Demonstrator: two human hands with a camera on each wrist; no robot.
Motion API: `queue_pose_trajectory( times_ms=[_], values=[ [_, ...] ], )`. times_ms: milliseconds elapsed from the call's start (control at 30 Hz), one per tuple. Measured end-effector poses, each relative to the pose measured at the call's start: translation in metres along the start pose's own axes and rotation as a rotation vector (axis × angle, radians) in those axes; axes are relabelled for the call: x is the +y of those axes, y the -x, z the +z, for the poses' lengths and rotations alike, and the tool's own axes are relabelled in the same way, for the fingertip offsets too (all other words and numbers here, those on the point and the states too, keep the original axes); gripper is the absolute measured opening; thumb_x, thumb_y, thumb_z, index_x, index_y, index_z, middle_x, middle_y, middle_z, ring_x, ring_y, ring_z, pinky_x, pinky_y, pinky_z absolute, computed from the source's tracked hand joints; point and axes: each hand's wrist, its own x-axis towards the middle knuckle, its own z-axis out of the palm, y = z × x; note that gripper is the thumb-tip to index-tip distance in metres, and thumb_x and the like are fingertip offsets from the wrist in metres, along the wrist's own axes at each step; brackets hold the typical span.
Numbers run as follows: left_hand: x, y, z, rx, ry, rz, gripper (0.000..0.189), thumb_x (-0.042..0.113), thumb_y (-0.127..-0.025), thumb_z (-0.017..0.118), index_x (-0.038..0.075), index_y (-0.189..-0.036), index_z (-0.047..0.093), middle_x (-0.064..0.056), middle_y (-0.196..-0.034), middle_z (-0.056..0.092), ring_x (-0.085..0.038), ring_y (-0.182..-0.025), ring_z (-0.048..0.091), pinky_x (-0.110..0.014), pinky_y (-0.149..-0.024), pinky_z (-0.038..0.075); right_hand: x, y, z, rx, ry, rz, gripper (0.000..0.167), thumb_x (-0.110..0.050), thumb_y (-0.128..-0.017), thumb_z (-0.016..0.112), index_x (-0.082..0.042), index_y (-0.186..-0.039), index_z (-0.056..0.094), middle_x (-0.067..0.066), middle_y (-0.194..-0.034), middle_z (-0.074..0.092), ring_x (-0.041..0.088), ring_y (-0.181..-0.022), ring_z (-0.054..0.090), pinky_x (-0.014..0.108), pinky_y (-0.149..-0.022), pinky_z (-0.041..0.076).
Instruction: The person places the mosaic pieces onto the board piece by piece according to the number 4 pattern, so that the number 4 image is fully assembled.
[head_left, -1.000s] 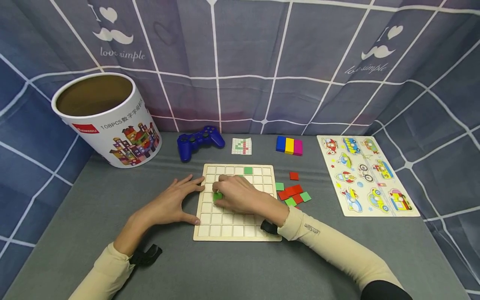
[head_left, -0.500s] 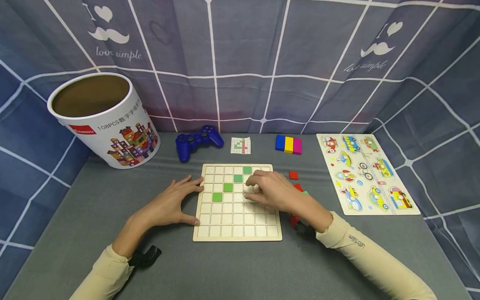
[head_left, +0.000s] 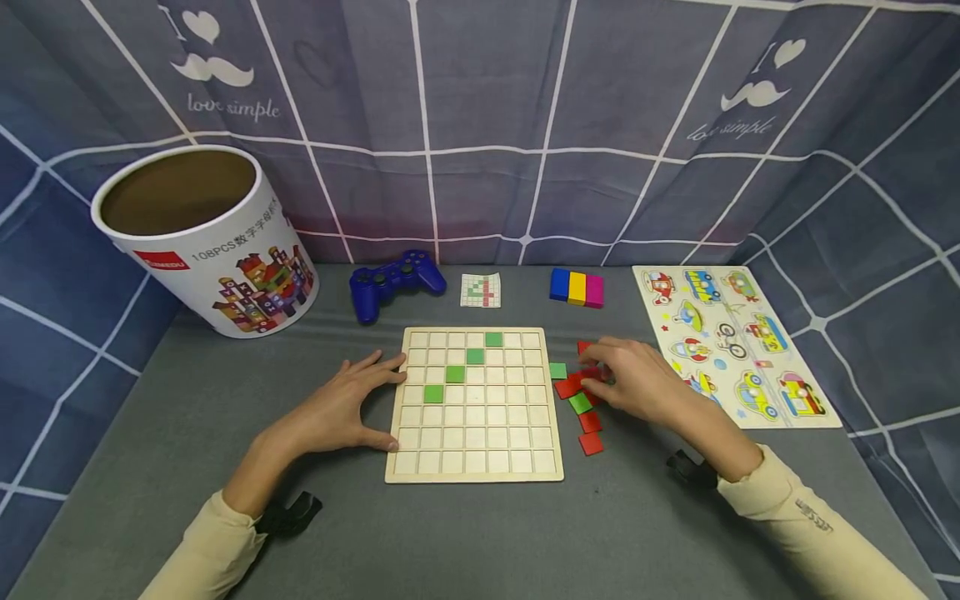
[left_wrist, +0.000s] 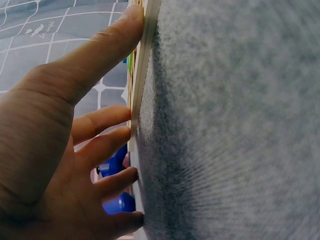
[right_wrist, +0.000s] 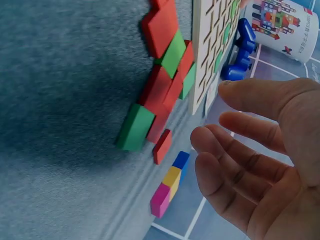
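Observation:
A wooden grid board (head_left: 497,439) lies flat on the grey table. Several green square tiles (head_left: 454,374) sit in its cells along a diagonal. My left hand (head_left: 351,408) rests at the board's left edge, thumb and fingers spread and touching it; the left wrist view has the thumb (left_wrist: 95,57) on the rim. To the right of the board lies a loose pile of red tiles (head_left: 591,444) and green tiles (head_left: 580,403). Above that pile is my right hand (head_left: 641,383). In the right wrist view its thumb and fingers (right_wrist: 215,185) are apart, with nothing between them.
Behind the board are a blue game controller (head_left: 393,286), a small pattern card (head_left: 481,291) and a row of blue, yellow and pink blocks (head_left: 577,288). A picture puzzle board (head_left: 686,321) lies right. A large white bucket (head_left: 217,267) stands back left.
My right hand has let go of a green tile in the board's left part and moved right, over the loose tiles. My left hand has stayed at the board's edge.

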Motion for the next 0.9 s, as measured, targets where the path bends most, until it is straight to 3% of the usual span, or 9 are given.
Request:
queue_pose_trajectory(
  times_ms=[400,900],
  values=[
    [-0.001,-0.001,0.0,-0.013,-0.003,-0.006,0.095,0.052,-0.064,0.091,0.009,-0.142,0.055,-0.005,-0.162,0.03,-0.041,-0.148,0.017,-0.075,-0.11,0.008,0.013,0.018,0.003,-0.019,-0.02,0.026,0.027,-0.009,-0.079,0.084,-0.01,-0.105,0.074,-0.001,-0.094,0.07,0.014,-0.075,0.063,0.032,-0.064,0.053],
    [0.001,-0.002,-0.001,-0.038,-0.002,-0.033,0.095,0.05,-0.065,0.092,0.011,-0.143,0.054,-0.001,-0.163,0.028,-0.038,-0.15,0.015,-0.073,-0.111,0.007,0.025,0.037,0.006,0.007,-0.004,0.065,0.029,-0.005,-0.075,0.085,-0.011,-0.102,0.075,-0.002,-0.089,0.068,0.011,-0.071,0.06,0.03,-0.058,0.048]
  ],
)
